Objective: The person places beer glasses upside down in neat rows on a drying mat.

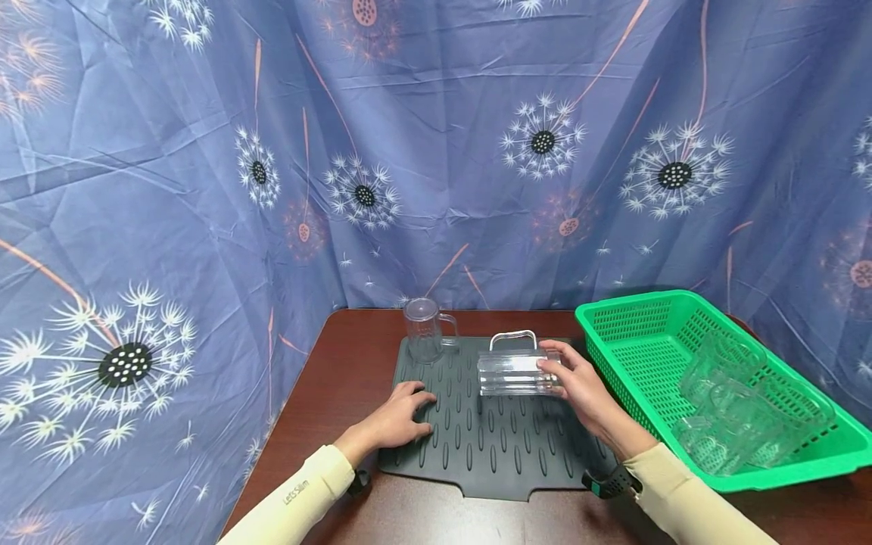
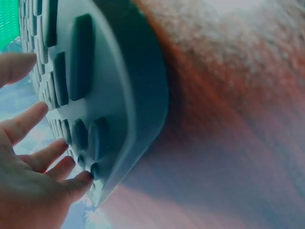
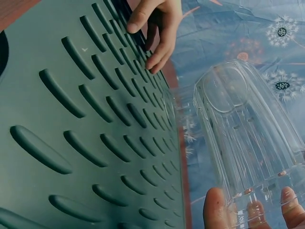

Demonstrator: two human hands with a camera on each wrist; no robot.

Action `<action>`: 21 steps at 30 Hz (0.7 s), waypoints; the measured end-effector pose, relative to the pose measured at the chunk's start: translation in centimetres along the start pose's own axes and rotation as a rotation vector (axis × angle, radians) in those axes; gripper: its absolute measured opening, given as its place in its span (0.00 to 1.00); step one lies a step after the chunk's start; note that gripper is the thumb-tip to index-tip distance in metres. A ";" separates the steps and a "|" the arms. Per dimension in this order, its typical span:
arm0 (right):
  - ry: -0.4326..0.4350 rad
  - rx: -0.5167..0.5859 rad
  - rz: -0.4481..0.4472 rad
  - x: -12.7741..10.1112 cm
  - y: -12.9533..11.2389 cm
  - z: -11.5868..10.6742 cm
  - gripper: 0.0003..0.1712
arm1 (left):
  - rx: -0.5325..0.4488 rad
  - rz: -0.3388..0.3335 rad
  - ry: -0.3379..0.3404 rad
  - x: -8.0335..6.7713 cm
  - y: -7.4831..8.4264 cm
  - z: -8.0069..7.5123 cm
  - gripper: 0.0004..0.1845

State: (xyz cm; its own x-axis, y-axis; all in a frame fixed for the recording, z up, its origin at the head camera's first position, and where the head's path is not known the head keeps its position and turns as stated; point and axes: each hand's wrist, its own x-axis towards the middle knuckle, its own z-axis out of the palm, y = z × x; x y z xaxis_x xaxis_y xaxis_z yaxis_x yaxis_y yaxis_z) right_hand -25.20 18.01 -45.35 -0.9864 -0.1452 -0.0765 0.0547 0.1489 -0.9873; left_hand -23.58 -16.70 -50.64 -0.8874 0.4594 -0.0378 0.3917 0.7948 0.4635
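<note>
My right hand (image 1: 579,382) grips a clear ribbed glass mug (image 1: 511,372) lying on its side, handle up, just over the dark ribbed mat (image 1: 490,446). In the right wrist view the mug (image 3: 248,129) fills the right side, with my fingertips (image 3: 215,210) curled under it. My left hand (image 1: 402,420) rests flat on the mat's left edge, its fingers spread on the mat (image 2: 119,86) in the left wrist view. A second clear mug (image 1: 424,333) stands on the mat's far left corner.
A green plastic basket (image 1: 633,318) stands to the right of the mat and holds several clear mugs (image 1: 742,409). The mat lies on a brown table (image 1: 354,356). A blue flowered cloth (image 1: 477,151) hangs close behind and on both sides.
</note>
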 end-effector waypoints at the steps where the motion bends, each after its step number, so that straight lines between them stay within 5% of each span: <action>1: 0.001 0.001 0.011 0.1 0.1 0.1 0.33 | -0.004 0.000 0.004 0.0 0.0 0.0 0.25; 21: -0.048 0.036 0.046 0.5 1.5 1.9 0.33 | -0.090 -0.025 0.131 1.0 1.6 -0.6 0.22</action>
State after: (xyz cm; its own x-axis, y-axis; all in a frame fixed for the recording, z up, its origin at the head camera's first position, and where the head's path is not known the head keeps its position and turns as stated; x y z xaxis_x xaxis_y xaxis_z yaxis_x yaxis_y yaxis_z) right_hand -25.30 16.26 -47.14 -0.9742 -0.1862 -0.1273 0.1057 0.1214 -0.9870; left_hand -23.98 -15.15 -49.39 -0.9231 0.3794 0.0632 0.3511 0.7639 0.5414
